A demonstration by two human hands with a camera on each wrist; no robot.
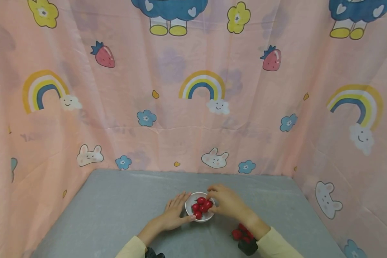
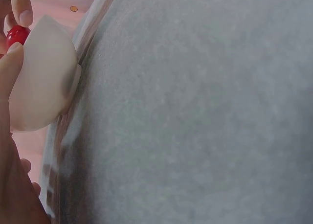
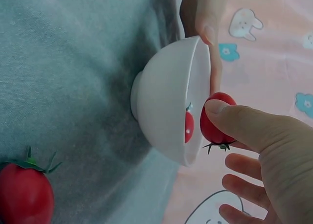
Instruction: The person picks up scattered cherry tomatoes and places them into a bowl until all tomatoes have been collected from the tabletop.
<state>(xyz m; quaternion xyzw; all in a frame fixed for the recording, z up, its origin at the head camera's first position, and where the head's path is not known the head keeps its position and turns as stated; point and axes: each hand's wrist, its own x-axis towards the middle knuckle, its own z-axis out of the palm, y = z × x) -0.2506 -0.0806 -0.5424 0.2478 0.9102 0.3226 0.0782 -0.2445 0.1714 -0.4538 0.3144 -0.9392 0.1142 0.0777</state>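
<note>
A white bowl (image 3: 161,97) stands on the grey cloth with several red cherry tomatoes (image 1: 197,215) in it. My left hand (image 1: 175,215) rests along its left side, fingers straight and spread, the thumb tip at the near rim. Over the bowl's right rim, my right hand (image 1: 228,203) pinches a cherry tomato (image 3: 217,119) between thumb and forefinger. Its green stem end points away from the bowl in the right wrist view, and the other fingers stand apart from it. In the left wrist view, a tomato (image 2: 18,35) shows past the bowl's rim.
More cherry tomatoes (image 1: 237,234) lie on the grey tabletop (image 1: 122,215) under the right forearm, one of them (image 3: 24,194) close to the right wrist camera. A pink curtain (image 1: 180,143) with printed pictures hangs behind the table and on both sides.
</note>
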